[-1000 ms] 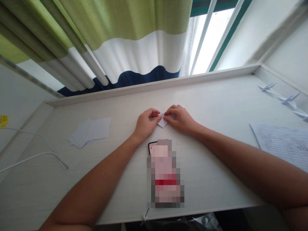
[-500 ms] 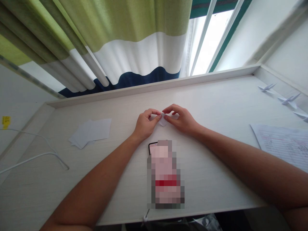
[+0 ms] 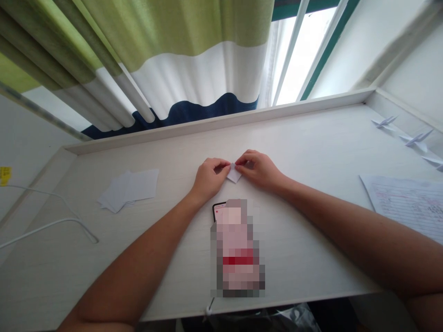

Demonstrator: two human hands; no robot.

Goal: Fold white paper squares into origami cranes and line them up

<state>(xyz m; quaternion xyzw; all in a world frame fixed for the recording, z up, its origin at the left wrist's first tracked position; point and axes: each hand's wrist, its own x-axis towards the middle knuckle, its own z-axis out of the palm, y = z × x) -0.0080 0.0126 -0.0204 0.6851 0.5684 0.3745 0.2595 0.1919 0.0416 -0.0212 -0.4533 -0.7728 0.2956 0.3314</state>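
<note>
Left hand (image 3: 209, 177) and right hand (image 3: 258, 170) have closed in from 2 sides, both narrow, pinching the top of a small folded white paper (image 3: 234, 175). It sits on the counter (image 3: 304, 138) between them; loose white paper squares (image 3: 129, 190) lie off left.

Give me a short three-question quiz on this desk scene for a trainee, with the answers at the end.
1. True or false: the left hand and the right hand both pinch the small folded white paper.
2. Multiple choice: what sits at the far right end of the white desk? A) scissors, B) paper cranes, C) a mug.
3. Short answer: what lies on the desk to the left of the hands?

Key: 1. True. 2. B. 3. Loose white paper sheets.
</note>
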